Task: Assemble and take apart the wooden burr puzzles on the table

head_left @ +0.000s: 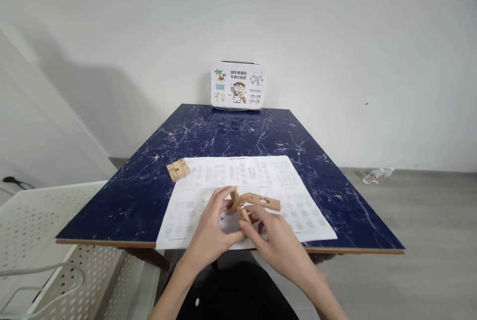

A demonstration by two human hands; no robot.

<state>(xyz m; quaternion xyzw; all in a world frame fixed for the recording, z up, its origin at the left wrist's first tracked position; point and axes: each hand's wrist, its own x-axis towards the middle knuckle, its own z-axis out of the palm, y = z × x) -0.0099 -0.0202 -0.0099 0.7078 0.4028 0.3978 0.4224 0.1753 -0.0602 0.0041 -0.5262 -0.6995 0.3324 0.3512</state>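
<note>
My left hand (213, 225) is closed on a notched wooden puzzle piece (234, 201) above the printed sheet. Between the thumb and fingers of my right hand (274, 235) is a small wooden puzzle piece (245, 214), close to the left hand's piece; whether the two touch I cannot tell. Just beyond my fingers, a longer notched wooden piece (270, 202) lies on the paper, and part of the wood around it is hidden by my hands. The white sheet (298, 181) carries rows of faint printed diagrams.
A wooden block puzzle (178, 170) sits at the sheet's upper left corner. At the back of the blue marbled table (238, 133), a white cartoon-printed case (238, 85) leans near the wall. A white perforated rack (85, 196) with cables stands left. Clear plastic wrapping (378, 175) lies on the floor.
</note>
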